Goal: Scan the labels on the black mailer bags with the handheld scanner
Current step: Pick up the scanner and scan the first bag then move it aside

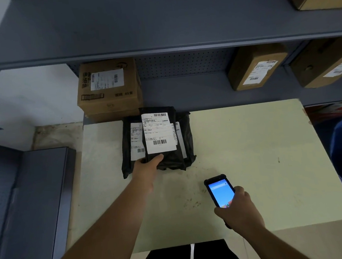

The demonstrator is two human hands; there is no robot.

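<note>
Black mailer bags [168, 160] lie stacked at the table's [248, 144] far left; they look soft, light, probably slippery. The left hand [146, 167] pinches the top bag's near edge; the right hand [237, 209] is wrapped around the scanner [219, 190].

Mailer bags [158, 138] stacked at far edge of table [248, 154], left of centre. Top bag [164, 158] overlaps two beneath. My left hand [146, 169] at near edge of top bag, thumb on it. Scanner [220, 192] in my right hand [238, 209], nearer me, right of stack. Behind table, shelf [193, 91]: box [108, 89] just behind stack, two boxes [256, 66] farther right.
</note>
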